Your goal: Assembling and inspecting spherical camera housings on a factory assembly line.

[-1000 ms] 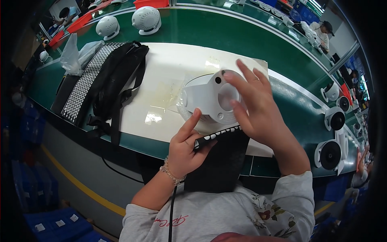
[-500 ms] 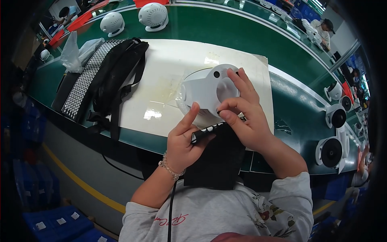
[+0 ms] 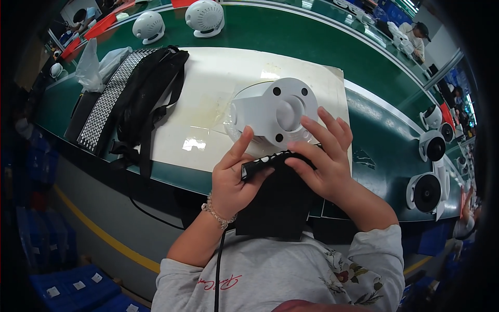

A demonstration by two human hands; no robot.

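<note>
A white rounded device [image 3: 266, 113] is laid on its side on a white board [image 3: 205, 78], its long axis running about 9 to 3 o'clock, its round base turned upward at the 3 o'clock end. Three black pads [image 3: 277, 91] are counted on it, at 11, 1 and 7 o'clock. One black sheet [image 3: 270, 205] lies toward 6 o'clock, its curled, white-dotted edge pinched between thumb and fingers of the left hand [image 3: 234, 179]. The right hand [image 3: 327, 166] is half curled at that edge; whether anything is pinched cannot be told.
</note>
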